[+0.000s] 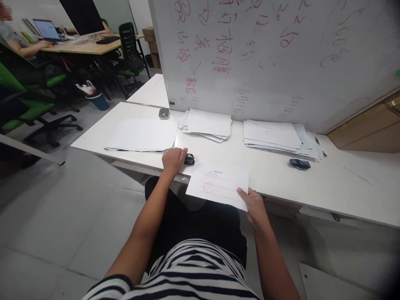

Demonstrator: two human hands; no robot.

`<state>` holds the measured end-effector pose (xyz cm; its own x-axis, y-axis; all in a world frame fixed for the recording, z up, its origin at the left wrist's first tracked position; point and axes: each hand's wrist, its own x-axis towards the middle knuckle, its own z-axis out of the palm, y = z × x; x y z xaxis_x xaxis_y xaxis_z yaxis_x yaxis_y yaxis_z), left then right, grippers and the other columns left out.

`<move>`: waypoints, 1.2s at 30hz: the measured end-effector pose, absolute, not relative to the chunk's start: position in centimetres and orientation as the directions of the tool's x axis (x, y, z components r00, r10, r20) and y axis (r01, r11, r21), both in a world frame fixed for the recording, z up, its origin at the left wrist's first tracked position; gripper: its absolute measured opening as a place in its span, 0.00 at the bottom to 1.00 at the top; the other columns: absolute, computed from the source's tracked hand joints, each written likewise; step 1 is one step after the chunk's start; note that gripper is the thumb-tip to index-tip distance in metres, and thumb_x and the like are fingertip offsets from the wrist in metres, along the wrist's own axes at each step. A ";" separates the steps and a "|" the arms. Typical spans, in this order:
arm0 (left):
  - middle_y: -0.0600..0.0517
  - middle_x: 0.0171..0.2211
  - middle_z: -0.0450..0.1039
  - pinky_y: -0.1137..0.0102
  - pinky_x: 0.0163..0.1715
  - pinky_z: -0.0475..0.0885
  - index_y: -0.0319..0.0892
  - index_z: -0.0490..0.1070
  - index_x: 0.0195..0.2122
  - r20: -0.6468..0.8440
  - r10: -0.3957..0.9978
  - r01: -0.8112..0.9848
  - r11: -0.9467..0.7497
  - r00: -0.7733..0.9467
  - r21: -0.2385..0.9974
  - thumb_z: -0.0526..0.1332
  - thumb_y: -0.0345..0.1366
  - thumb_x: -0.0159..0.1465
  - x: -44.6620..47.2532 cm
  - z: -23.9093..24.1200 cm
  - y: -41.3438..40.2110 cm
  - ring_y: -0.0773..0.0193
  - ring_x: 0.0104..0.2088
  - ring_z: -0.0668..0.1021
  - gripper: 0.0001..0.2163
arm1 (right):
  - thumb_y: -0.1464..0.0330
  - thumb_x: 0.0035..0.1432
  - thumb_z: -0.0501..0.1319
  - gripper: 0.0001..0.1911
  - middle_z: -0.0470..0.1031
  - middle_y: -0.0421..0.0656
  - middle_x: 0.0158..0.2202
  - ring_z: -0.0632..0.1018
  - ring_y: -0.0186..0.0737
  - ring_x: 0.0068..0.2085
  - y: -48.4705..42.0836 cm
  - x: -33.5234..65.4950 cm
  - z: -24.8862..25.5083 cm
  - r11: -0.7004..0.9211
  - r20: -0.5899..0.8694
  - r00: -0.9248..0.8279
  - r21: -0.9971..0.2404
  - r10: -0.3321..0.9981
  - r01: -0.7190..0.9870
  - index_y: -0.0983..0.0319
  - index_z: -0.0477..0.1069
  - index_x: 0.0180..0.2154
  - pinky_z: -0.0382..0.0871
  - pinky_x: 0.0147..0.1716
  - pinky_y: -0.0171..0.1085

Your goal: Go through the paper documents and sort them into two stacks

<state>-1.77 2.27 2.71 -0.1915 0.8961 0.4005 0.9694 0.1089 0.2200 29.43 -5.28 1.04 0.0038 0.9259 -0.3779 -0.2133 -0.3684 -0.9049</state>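
Note:
My left hand [173, 160] rests at the near edge of the white table [343, 187], fingers curled round a small black object [188, 158], perhaps a stamp. My right hand [254, 205] pinches the lower right corner of a printed sheet [218, 186] bearing a red mark; the sheet lies half over the table's edge. Beyond, on the table, are a large blank sheet [143, 134] at left, a middle paper pile [206, 124] and a right paper pile [275, 135].
A second black object [299, 163] lies near the right pile, a grey oval device [163, 113] at the back. A whiteboard [265, 54] with red writing stands behind the table. Far left, a person sits at a desk with a laptop [47, 30] and green chairs [28, 104].

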 end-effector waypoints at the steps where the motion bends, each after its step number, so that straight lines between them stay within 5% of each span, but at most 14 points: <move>1: 0.47 0.24 0.70 0.66 0.29 0.52 0.42 0.69 0.24 0.404 0.888 0.963 0.128 -0.218 0.239 0.39 0.49 0.69 -1.7 2.7 2.4 0.59 0.29 0.70 0.26 | 0.57 0.42 0.71 0.22 0.81 0.46 0.34 0.81 0.48 0.33 -5.3 29.3 1.0 -0.369 -0.379 0.003 -0.905 0.926 -0.213 0.64 0.77 0.38 0.76 0.36 0.46; 12: 0.47 0.25 0.71 0.65 0.30 0.52 0.42 0.69 0.24 0.412 0.887 0.963 0.115 -0.209 0.242 0.39 0.48 0.70 -1.6 2.5 2.2 0.59 0.31 0.71 0.26 | 0.57 0.40 0.72 0.23 0.81 0.46 0.33 0.81 0.49 0.33 -5.0 28.9 2.0 -0.343 -0.364 0.083 -0.919 0.928 -0.194 0.63 0.77 0.37 0.77 0.33 0.45; 21: 0.48 0.25 0.70 0.65 0.30 0.51 0.42 0.68 0.24 0.431 0.880 0.964 0.095 -0.199 0.250 0.40 0.48 0.70 -1.7 2.3 2.0 0.60 0.30 0.70 0.25 | 0.57 0.45 0.70 0.22 0.81 0.47 0.37 0.81 0.48 0.36 -5.5 27.1 1.2 -0.357 -0.353 -0.054 -0.917 0.934 -0.178 0.63 0.77 0.40 0.76 0.40 0.46; 36: 0.48 0.25 0.71 0.64 0.30 0.52 0.43 0.67 0.24 0.424 0.892 0.978 0.086 -0.160 0.190 0.39 0.47 0.70 -1.7 2.4 1.9 0.59 0.31 0.71 0.26 | 0.59 0.46 0.70 0.22 0.81 0.45 0.39 0.81 0.47 0.38 -5.7 26.6 1.0 -0.351 -0.355 -0.034 -0.899 0.934 -0.263 0.62 0.76 0.43 0.73 0.45 0.47</move>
